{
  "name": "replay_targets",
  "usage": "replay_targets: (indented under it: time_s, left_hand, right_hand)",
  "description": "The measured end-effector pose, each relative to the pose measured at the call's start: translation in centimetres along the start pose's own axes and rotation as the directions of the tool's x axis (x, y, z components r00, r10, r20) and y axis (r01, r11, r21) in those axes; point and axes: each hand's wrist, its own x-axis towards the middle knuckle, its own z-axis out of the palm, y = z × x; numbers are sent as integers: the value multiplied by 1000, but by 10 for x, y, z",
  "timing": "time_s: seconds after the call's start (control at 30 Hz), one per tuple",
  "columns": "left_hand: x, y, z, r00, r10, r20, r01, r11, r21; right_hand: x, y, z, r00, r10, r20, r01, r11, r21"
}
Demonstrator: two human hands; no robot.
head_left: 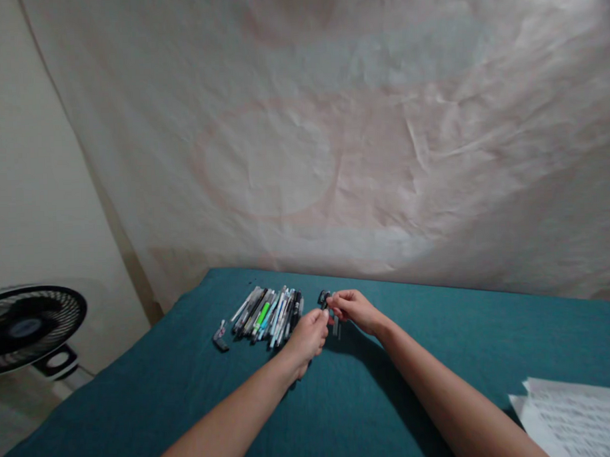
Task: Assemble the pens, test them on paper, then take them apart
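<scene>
My left hand (pixel 310 335) is closed, thumb on top, just right of a row of pens. My right hand (pixel 355 309) meets it from the right with its fingers pinched together. A small dark object (pixel 324 297) shows at the fingertips of both hands; its kind is too small and blurred to tell. Beneath the right hand lie a few narrow, greyish clear pieces (pixel 337 328) on the cloth. The pens (pixel 268 316), several of them black, white, light blue and one bright green, lie side by side, slanting, partly behind my left hand.
A dark, crumpled-looking small item (pixel 220 337) lies left of the pens. Written paper sheets (pixel 582 415) rest at the right front of the green cloth-covered table (pixel 190 386). A black fan (pixel 35 328) stands off the left edge. Pale sheeting (pixel 362 153) hangs behind the table.
</scene>
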Motion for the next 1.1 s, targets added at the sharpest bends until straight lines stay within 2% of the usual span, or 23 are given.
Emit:
replay_targets:
  time_s: [0.2, 0.4, 0.53, 0.67, 0.73, 0.87, 1.1]
  left_hand:
    - [-2, 2, 1, 1000, -28, 10, 28, 999, 16]
    - [-6, 2, 5, 998, -49, 36, 49, 999, -13]
    - [-6, -3, 9, 997, -80, 22, 82, 993, -81]
    - [-6, -8, 13, 994, -85, 75, 97, 980, -175]
    - [-6, -12, 14, 989, -83, 118, 107, 972, -207]
    - [-5, -20, 18, 983, -73, 167, 107, 973, -204]
    - [-5, -22, 21, 983, -82, 161, 109, 980, -165]
  right_hand:
    - [1, 6, -1, 1000, 21, -5, -21, 999, 26]
    - [3, 10, -4, 1000, 10, -30, -6, 992, 127]
    - [6, 11, -17, 992, 29, -124, -10, 989, 149]
    - [7, 20, -44, 942, 20, -336, -45, 997, -65]
    - [7, 26, -56, 921, 6, -390, -73, 985, -158]
    - [6, 37, -71, 906, -18, -423, -99, 962, -253]
    - [10, 46, -74, 916, -97, -389, -101, 883, -458]
